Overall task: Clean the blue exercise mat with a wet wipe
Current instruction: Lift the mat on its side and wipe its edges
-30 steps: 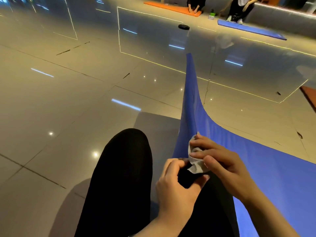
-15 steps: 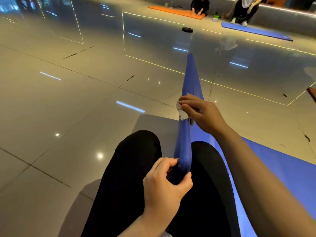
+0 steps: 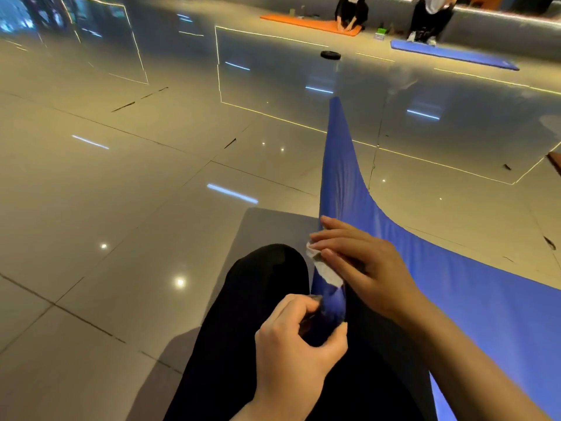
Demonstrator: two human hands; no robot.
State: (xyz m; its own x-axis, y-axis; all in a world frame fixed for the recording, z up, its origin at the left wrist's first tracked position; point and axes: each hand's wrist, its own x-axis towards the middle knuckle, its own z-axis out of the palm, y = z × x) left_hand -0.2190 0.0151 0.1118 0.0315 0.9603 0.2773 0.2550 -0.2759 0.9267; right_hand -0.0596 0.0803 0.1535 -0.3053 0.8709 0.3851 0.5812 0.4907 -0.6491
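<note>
Change: our right hand (image 3: 361, 262) has slid the wet wipe (image 3: 323, 268) back down the blue exercise mat's (image 3: 485, 305) raised edge, near our left hand (image 3: 291, 338).
Fingers: right pinch wipe over the edge; left grip the mat.
Meaning: we judge the edge stroke repeats.

Black trousers (image 3: 243, 329) cover both legs. Both forearms are bare, no sleeves showing; hands wear no gloves or rings.
</note>
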